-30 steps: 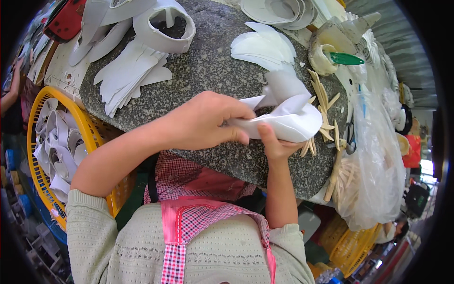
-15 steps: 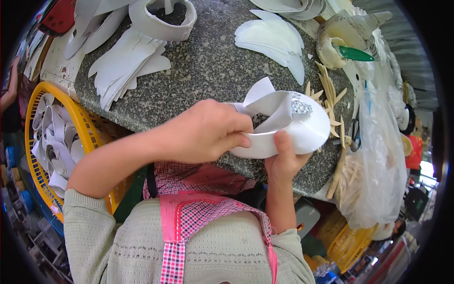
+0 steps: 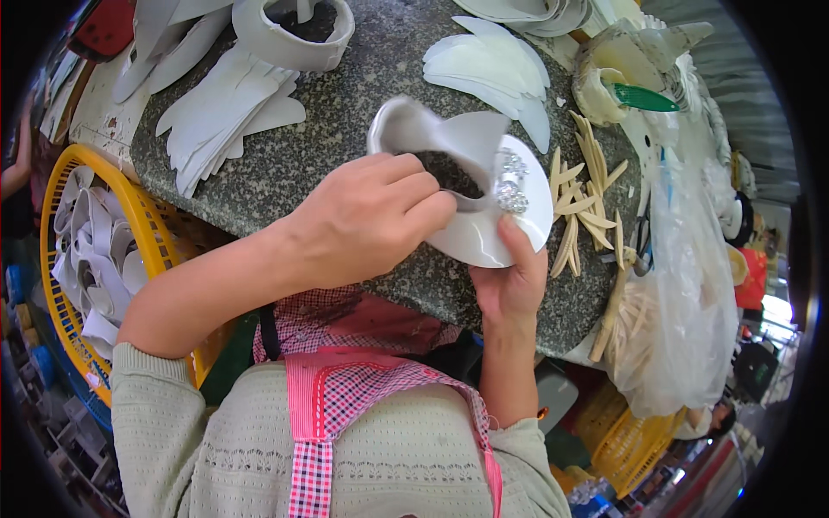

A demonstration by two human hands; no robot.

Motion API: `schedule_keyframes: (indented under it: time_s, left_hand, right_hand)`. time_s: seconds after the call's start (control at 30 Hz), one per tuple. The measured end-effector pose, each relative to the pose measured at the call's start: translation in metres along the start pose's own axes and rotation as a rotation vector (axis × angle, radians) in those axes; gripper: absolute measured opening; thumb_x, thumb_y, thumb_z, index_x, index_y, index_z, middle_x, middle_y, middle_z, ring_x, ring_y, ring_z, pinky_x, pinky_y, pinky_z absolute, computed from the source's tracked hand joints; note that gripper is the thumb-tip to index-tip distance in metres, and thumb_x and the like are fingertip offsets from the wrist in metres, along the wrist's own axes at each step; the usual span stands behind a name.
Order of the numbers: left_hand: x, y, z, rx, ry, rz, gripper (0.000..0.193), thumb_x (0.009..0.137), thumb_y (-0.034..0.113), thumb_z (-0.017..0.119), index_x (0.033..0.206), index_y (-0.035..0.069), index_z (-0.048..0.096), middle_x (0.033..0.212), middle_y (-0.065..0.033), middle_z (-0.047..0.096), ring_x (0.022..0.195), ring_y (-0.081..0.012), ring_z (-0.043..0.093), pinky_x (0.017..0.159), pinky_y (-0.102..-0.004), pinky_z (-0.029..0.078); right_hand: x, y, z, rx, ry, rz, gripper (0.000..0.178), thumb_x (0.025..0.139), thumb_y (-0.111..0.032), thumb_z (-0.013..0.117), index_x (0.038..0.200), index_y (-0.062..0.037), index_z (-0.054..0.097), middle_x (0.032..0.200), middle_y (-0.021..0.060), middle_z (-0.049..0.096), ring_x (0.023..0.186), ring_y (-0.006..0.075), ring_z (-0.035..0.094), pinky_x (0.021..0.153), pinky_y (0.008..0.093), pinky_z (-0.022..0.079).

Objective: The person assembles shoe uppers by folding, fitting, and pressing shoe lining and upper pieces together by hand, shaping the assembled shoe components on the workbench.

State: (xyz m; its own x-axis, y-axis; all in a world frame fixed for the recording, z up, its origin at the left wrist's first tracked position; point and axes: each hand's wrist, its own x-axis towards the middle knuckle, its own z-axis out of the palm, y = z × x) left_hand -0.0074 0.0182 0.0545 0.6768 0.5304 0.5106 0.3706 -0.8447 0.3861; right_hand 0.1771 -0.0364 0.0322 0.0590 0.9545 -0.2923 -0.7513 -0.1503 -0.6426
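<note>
A white shoe upper point(image 3: 466, 240), with a cluster of silver rhinestones point(image 3: 511, 180) across its front, is held above the speckled stone tabletop point(image 3: 363, 104). My right hand point(image 3: 511, 281) grips it at the front edge, thumb on top beside the stones and fingers hidden underneath. The fingers of my left hand point(image 3: 371, 216) are curled closed at the near side of its opening; they seem to pinch the rim, though the fingertips are partly hidden. The back band of the upper stands up in a loop beyond my left hand.
White cut pieces point(image 3: 226, 121) lie fanned at the left, pale curved pieces point(image 3: 492, 69) at the back. Thin beige strips point(image 3: 587, 203) lie on the right, near a glue-crusted container with a green-handled brush point(image 3: 643, 97). A plastic bag point(image 3: 678, 293) hangs there. A yellow basket point(image 3: 160, 246) holds white uppers.
The upper has moved left and slightly away from me and is turned, so its opening and back loop show more. Both hands keep close to it; beige strips it covered now show.
</note>
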Motion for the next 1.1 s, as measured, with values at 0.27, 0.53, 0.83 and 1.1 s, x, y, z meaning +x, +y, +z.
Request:
schedule_keyframes:
  time_s: [0.27,0.53,0.83,1.1]
  left_hand:
    - [0.004,0.015,0.007,0.040,0.039,-0.163,0.017,0.074,0.021,0.065,0.082,0.007,0.060,0.077,-0.0054,0.056,0.073,-0.0198,0.056,0.067,-0.0322,0.040]
    - [0.009,-0.015,-0.009,-0.046,-0.184,-0.061,0.016,0.072,0.013,0.067,0.081,0.003,0.059,0.074,-0.0082,0.058,0.076,-0.0264,0.057,0.070,-0.0351,0.045]
    - [0.004,-0.007,-0.006,-0.248,-0.285,-0.179,0.013,0.073,0.016,0.065,0.079,0.005,0.060,0.078,-0.0054,0.058,0.081,-0.0219,0.057,0.081,-0.0337,0.040]
    - [0.005,-0.015,-0.008,-0.079,-0.171,-0.034,0.028,0.064,0.016,0.069,0.089,0.006,0.060,0.081,-0.0047,0.058,0.086,-0.0215,0.058,0.100,-0.0433,0.033]
  right_hand:
    - [0.000,0.014,0.017,-0.435,0.029,-0.528,0.057,0.076,-0.009,0.064,0.126,0.0047,0.038,0.115,0.0162,0.052,0.103,0.0256,0.055,0.089,0.0376,0.046]
    - [0.010,-0.007,-0.007,-0.345,-0.177,-0.155,0.072,0.069,-0.011,0.069,0.129,0.0043,0.033,0.119,0.0178,0.049,0.107,0.0289,0.053,0.091,0.0420,0.044]
    - [0.000,0.006,-0.021,-0.781,-0.154,-0.503,0.079,0.063,-0.015,0.075,0.128,0.0039,0.035,0.118,0.0156,0.050,0.104,0.0259,0.053,0.091,0.0370,0.043]
    - [0.014,0.001,-0.011,-0.424,-0.065,-0.172,0.049,0.078,-0.013,0.061,0.118,0.0078,0.044,0.106,0.0162,0.058,0.092,0.0228,0.061,0.081,0.0336,0.050]
